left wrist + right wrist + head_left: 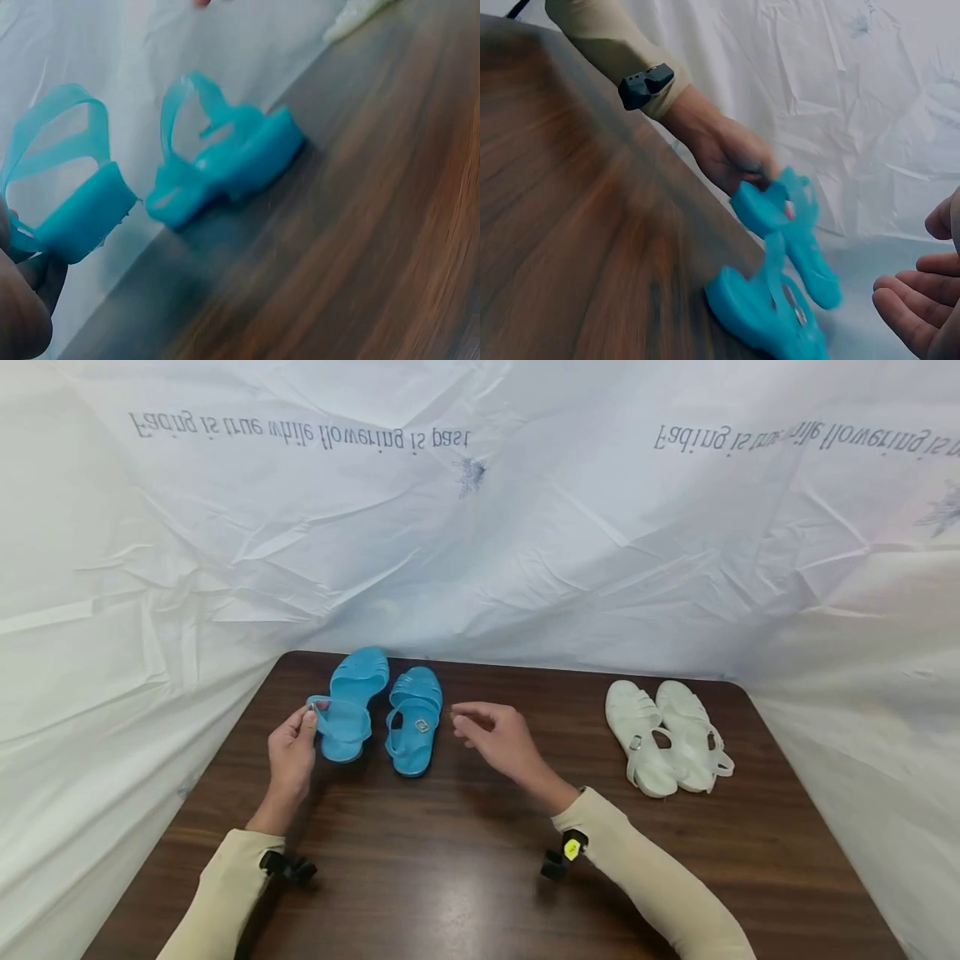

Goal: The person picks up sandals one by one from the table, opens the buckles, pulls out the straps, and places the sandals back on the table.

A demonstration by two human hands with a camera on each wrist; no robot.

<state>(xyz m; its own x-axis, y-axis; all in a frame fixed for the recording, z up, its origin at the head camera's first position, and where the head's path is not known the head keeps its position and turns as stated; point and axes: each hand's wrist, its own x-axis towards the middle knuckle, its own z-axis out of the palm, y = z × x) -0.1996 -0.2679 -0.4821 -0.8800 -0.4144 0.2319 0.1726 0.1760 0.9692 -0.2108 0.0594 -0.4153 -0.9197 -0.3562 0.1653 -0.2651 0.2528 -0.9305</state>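
Note:
At the left of the head view, my left hand [294, 743] pinches the strap of a blue sandal [360, 681] near its buckle. The left wrist view has this sandal's heel [86, 214] raised at the fingers, apart from the table. A second blue sandal [412, 752] lies just to its right, toe toward the back wall, a silver buckle showing on it. Beside that one, my right hand [498, 739] hovers with fingers loosely bent and nothing between them. In the right wrist view the right fingers [911, 307] are apart from both blue sandals.
A pair of white sandals [675, 743] lies side by side on the right part of the dark brown wooden table [450, 860]. White printed sheeting [480, 552] hangs behind the table and along both sides.

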